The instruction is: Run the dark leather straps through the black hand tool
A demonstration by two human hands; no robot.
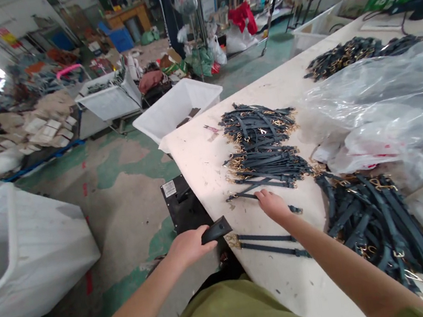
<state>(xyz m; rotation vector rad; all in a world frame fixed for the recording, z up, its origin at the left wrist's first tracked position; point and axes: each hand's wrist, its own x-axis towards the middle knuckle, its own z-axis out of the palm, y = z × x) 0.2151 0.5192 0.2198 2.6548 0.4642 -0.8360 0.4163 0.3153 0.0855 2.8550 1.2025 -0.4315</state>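
My left hand (190, 245) is closed round a black handheld tool (216, 229), held beside the table's left edge. Over the table, my right hand (272, 205) has its fingers on a dark strap (245, 194) with metal clips. Two more straps (268, 245) lie side by side nearer my body, their gold clips at the left end. Beyond my right hand are a row of straps (272, 164) and a heap of straps (256, 122). A larger tangled pile (367, 214) lies to the right.
The white table (196, 163) also bears clear plastic bags (389, 100), another strap pile (354, 52) and small pink-handled snips (212, 128). Beyond its left edge stand a white bin (175, 103) and a large white tub (47, 230). A black box (183, 208) sits below the edge.
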